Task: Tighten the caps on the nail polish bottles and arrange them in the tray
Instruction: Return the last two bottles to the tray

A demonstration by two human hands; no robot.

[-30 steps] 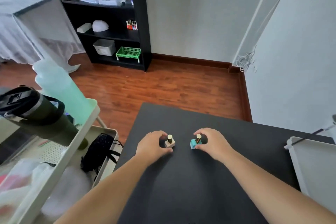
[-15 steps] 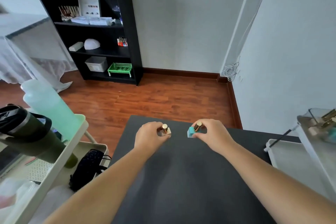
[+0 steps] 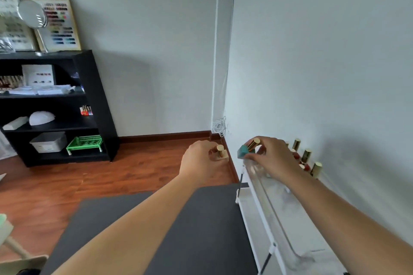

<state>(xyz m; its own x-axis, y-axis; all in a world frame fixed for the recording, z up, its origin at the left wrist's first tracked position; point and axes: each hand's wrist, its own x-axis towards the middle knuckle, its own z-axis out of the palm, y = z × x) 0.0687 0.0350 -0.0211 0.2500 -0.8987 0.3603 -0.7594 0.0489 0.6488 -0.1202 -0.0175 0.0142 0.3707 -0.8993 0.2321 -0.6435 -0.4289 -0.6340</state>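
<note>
You face a corner of pale grey walls above a reddish wood floor. At far left stands your black bookshelf, a round mirror on top.

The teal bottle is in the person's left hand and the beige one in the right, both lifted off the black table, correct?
Not quite: the head view shows them swapped. The teal bottle is in the right hand, the beige bottle in the left hand. Both are lifted off the black table.
</note>
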